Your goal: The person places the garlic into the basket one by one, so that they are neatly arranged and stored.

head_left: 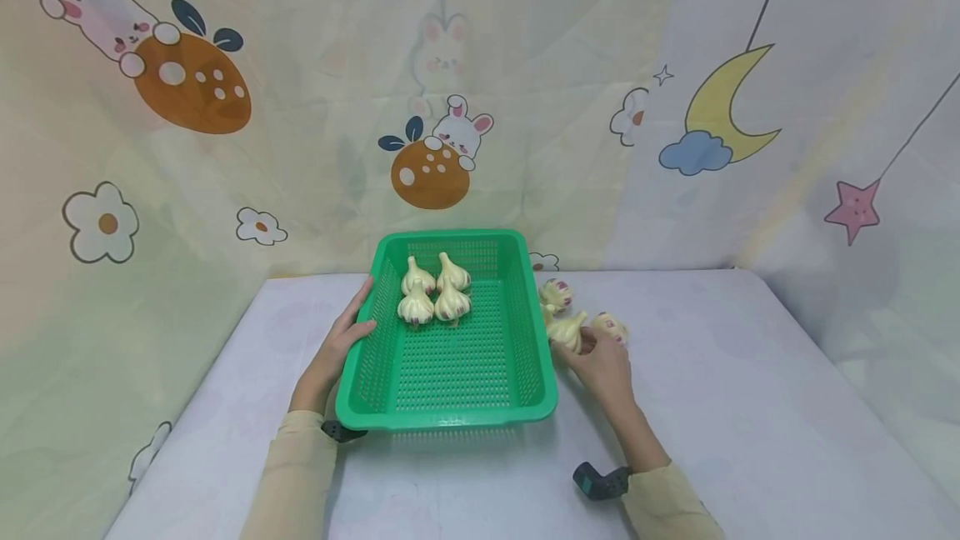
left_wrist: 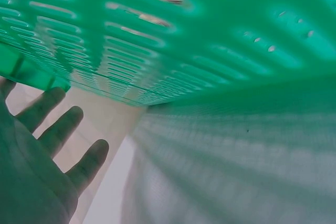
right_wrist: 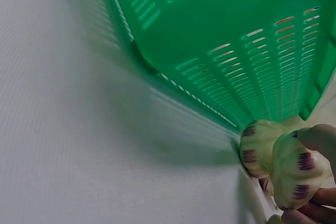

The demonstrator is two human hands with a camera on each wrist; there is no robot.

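A green perforated plastic basket stands in the middle of the white table, with several garlic bulbs grouped at its far left. Along the basket's left rim lies my left hand, its thumb and fingers at the edge. The left wrist view shows that hand's fingers straight and spread beside the basket's outer wall. On the other side, my right hand pinches a garlic bulb between thumb and fingers, close to the basket's right wall. Another purple-streaked bulb sits right behind it, by the wall.
More loose garlic bulbs lie right of the basket, one by its far right wall and one beyond my right hand. A printed cloth hangs behind the table. A dark strap device is on my right wrist.
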